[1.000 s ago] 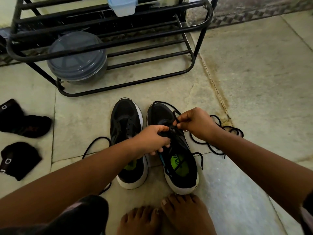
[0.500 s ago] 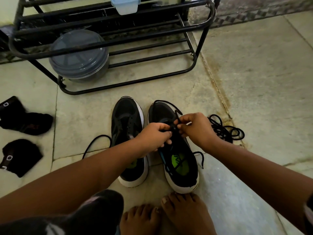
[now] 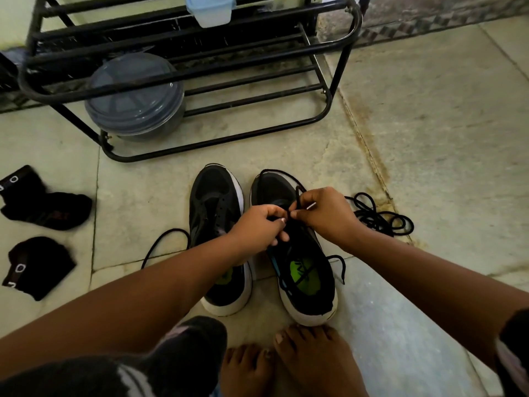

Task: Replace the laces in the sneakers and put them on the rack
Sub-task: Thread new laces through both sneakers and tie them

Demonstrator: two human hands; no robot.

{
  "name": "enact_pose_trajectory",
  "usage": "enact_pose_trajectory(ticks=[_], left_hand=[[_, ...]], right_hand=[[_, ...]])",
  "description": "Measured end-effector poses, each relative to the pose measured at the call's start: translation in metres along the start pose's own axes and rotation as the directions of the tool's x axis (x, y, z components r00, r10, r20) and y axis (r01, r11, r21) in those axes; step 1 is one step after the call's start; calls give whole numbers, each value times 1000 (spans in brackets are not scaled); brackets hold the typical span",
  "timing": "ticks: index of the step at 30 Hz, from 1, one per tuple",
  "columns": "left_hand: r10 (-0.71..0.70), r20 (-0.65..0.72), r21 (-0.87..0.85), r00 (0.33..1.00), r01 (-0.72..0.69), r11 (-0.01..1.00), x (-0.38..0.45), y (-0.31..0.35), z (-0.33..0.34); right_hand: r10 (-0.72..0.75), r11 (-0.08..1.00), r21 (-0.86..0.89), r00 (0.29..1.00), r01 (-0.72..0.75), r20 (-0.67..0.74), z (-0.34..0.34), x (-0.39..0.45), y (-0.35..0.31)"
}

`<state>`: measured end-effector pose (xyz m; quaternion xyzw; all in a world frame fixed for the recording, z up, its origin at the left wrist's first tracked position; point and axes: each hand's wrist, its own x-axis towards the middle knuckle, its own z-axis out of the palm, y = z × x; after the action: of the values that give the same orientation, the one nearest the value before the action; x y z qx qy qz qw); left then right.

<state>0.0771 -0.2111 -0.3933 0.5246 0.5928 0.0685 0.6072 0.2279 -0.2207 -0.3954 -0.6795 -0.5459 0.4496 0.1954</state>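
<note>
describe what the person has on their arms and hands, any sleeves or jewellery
Both forearms are bare down to the left hand and right hand: no gloves, and no rings or watch visible. A dark sleeve edge with a pale pinkish band shows high on the right arm.

Bare floor (image 3: 429, 124) right of rack (image 3: 329, 90); round container (image 3: 134, 98) blocks lower shelf's left, apparently; right part open.

I judge this a home, probably an entryway: stone-tile floor (image 3: 429, 138), black metal shoe rack (image 3: 329, 101), socks (image 3: 43, 207) lying loose.
</note>
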Motion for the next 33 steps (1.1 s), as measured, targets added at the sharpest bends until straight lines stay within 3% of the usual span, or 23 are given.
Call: enact_pose_trajectory(ticks=[4,8,17,21,24,26,29,31,33], left_hand=[[4,-20,14,1000,-3,1000,3,-1,1],[-19,-17,28,1000,19,999,7,-1,2],[-83,152,98,985,68,993,4,9,-10],[-63,230,17,971,60,998,-6,14,-20],[-9,120,-175,993,30,984,-16,15,-28],[-16,56,-459,998,40,887,-22,15,-32],[-16,11,-818,1000,18,575,-35,21,-41],[-30,-29,-924,999,-16,383,-40,28,-49],[-10,-66,-957,998,-61,283,-47,35,-57]], right_hand=[[-158,982,-93,983,167,96,0,-13,7],[-268,949,-157,962,274,61,11,-26,21],[-284,939,-230,954,256,-98,37,-32,33],[-294,937,-228,950,265,-104,38,-32,31],[-293,941,-211,949,265,-115,38,-33,30],[-286,944,-206,951,259,-117,38,-33,31],[-251,958,-171,960,229,-121,38,-34,28],[-229,966,-154,965,209,-125,38,-33,28],[-222,968,-151,967,203,-126,38,-34,26]])
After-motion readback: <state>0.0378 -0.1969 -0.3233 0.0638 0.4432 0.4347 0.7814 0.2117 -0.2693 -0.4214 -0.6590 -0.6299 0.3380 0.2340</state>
